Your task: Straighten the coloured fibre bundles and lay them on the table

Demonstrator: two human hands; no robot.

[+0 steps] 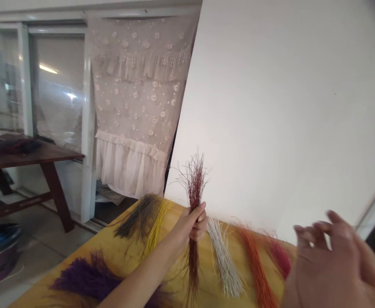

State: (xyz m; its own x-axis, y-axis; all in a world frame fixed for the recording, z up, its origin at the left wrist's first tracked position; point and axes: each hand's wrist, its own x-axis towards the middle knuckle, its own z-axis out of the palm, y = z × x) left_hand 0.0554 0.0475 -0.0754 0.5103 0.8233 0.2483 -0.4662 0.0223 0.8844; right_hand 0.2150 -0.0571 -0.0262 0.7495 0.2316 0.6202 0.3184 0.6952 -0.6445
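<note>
My left hand point(197, 222) is closed round the middle of a bundle of thin dark red strands point(194, 184), held upright above the yellow table point(116, 244). Frayed ends fan out above the fist, and the lower strands hang below it. At the right edge, my right hand point(331, 256) is raised, somewhat blurred, its fingers bent but apart and nothing seen in them. Nearest to it on the table are a pink bundle point(280, 256) and an orange bundle point(256, 265). A whitish bundle point(224, 259) lies just right of the left hand.
Left of my forearm lie a purple bundle point(87, 276), a grey bundle point(139, 218) and a yellow bundle point(157, 229). A white wall point(270, 107) rises behind the table. Further left are a lace curtain point(139, 102), a brown wooden table point(55, 188) and a tub point(1, 265).
</note>
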